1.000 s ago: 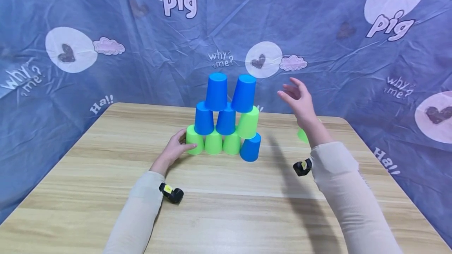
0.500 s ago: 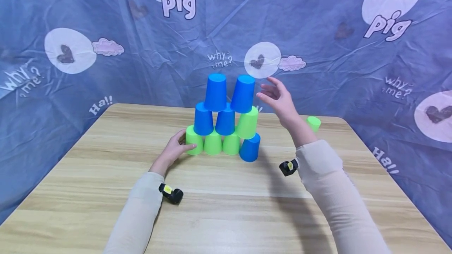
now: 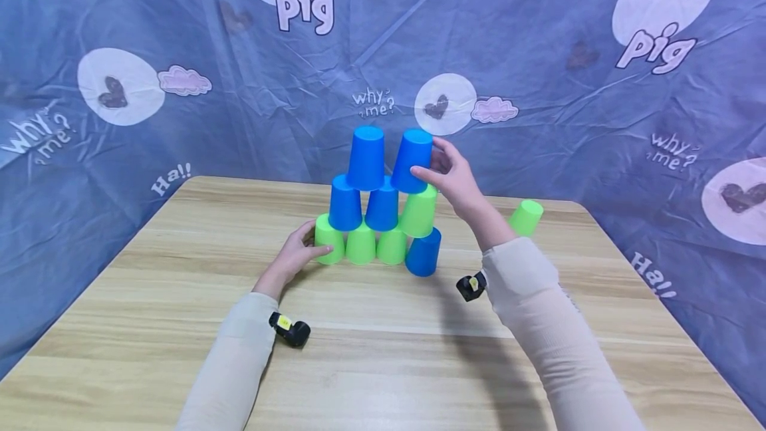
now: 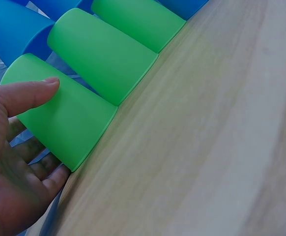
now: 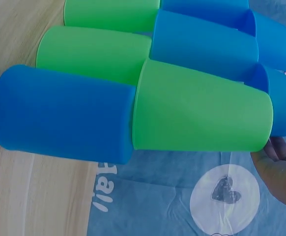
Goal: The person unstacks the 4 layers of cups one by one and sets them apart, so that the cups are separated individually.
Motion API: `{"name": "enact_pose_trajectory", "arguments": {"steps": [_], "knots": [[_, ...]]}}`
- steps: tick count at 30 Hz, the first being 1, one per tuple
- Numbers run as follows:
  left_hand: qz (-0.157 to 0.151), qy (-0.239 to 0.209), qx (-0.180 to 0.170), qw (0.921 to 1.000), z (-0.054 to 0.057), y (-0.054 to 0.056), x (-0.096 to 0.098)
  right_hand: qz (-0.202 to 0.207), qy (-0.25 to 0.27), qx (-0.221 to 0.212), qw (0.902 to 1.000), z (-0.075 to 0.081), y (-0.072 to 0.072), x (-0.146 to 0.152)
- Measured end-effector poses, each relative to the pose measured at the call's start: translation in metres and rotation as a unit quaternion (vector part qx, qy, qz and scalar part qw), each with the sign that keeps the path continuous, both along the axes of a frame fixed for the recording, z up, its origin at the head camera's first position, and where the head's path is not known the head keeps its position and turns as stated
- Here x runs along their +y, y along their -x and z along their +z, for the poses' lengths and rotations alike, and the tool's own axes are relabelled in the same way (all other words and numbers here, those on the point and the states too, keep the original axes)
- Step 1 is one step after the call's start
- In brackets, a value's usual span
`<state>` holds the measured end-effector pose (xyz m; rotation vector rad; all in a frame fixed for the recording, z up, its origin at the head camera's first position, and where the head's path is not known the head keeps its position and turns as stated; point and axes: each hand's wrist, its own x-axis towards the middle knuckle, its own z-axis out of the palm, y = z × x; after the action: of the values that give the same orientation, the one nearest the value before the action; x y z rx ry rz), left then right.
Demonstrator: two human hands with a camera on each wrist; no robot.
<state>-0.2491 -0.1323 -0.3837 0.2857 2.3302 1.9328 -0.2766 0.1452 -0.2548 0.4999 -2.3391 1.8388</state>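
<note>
Upside-down plastic cups form a three-tier stack in the head view. Its bottom row has three green cups and a blue cup [image 3: 422, 253] at the right end. Two blue cups and a green cup [image 3: 418, 213] make the middle row, with two blue cups on top. My left hand [image 3: 293, 255] holds the leftmost bottom green cup [image 4: 67, 113], thumb on its front, fingers around its outer side. Up at the top row, my right hand [image 3: 453, 177] grips the right blue cup [image 3: 411, 158], thumb in front and fingers behind. The right wrist view shows that hand only partly.
A single green cup [image 3: 527, 217] stands upside down on the wooden table [image 3: 371, 351], to the right of the stack behind my right forearm. Blue printed cloth [image 3: 251, 118] hangs behind the table and along its sides.
My right hand has moved left and slightly down from beside the stack to the top right blue cup, bringing the lone green cup into fuller view. The left hand has stayed in place.
</note>
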Motion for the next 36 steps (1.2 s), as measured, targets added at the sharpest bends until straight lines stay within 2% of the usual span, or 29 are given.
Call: {"name": "enact_pose_trajectory", "arguments": {"steps": [14, 17, 24, 26, 36], "knots": [[0.002, 0.010, 0.004, 0.9999, -0.001, 0.002, 0.001, -0.021, -0.003, -0.003, 0.9998, 0.001, -0.001, -0.008], [-0.001, 0.009, 0.008, 0.9999, -0.003, 0.004, 0.000, -0.023, -0.002, -0.003, 0.9997, 0.000, 0.000, -0.009], [0.002, -0.011, -0.005, 0.9999, -0.022, 0.018, -0.005, -0.035, -0.006, -0.012, 0.9993, -0.001, 0.001, -0.010], [0.003, -0.007, -0.003, 1.0000, -0.025, 0.020, -0.005, -0.038, -0.009, -0.016, 0.9991, -0.001, 0.001, -0.011], [0.002, -0.010, 0.007, 0.9999, -0.023, 0.018, -0.004, -0.047, -0.009, -0.015, 0.9987, 0.000, 0.000, -0.013]]}}
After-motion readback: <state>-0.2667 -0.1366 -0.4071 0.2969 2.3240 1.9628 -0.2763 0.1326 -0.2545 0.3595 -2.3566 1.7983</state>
